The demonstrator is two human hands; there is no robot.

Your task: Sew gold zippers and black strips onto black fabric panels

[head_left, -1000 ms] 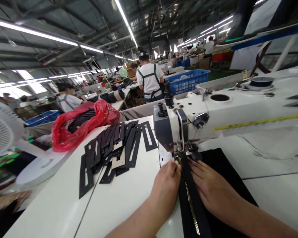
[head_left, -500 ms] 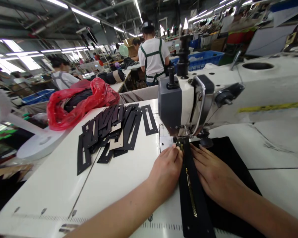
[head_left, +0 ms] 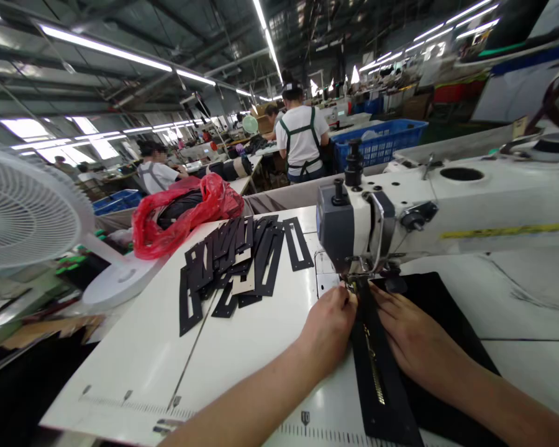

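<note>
A sewing machine (head_left: 354,230) stands at the right, its presser foot down over a black strip (head_left: 386,397) with a gold-toothed zipper (head_left: 376,366) along its middle. Under and beside the strip lies a larger black fabric panel (head_left: 431,298). At the strip's left edge, close to the foot, my left hand (head_left: 330,326) is closed with its fingers bunched on the zipper end; the exact pinch is partly hidden. My right hand (head_left: 412,332) rests flat on the strip's right side and the panel, fingers stretched toward the foot.
Several black slotted frames (head_left: 265,264) lie heaped on the white table (head_left: 242,360), left of the machine. Behind them sits a red plastic bag (head_left: 142,233) with dark material. A white fan (head_left: 28,205) stands at left. Beyond are a blue crate (head_left: 382,139) and co-workers.
The camera view has tilted up and turned left, so the scene sits lower and farther right, with more of the fan showing. Both hands keep nearly the same place by the presser foot.
</note>
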